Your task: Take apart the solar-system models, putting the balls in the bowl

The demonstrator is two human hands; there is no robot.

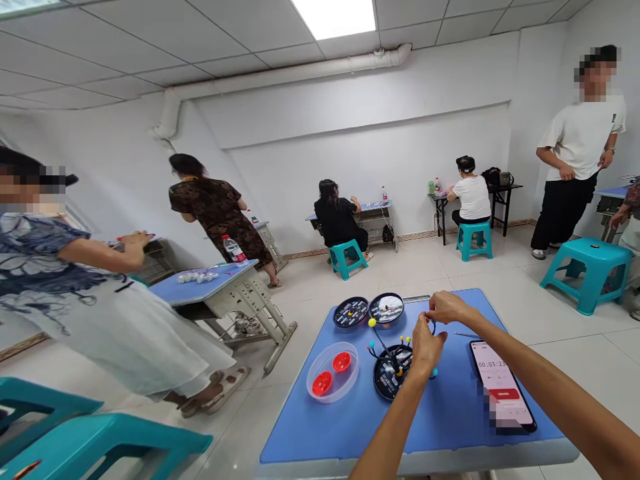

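A round black base (384,381) sits on the blue table, with thin dark stems rising from it. Yellow and blue balls, plus a red one, tip these stems; the tallest carries a yellow ball (372,323). Over the base's right side, my left hand (428,347) is closed with its fingertips pinched. My right hand (448,309) pinches just beyond it, fingertips close to the left ones. Between them a thin black stem (434,327) curves, mostly hidden by the fingers. Part of the base lies behind my left hand and wrist.
Two more black discs (351,312) stand at the table's far left. A clear round tray (311,373) holds two red cups (341,362). A phone (503,387) running a timer lies right, near a thin metal tool (467,335). Several people and teal stools (587,267) surround the table.
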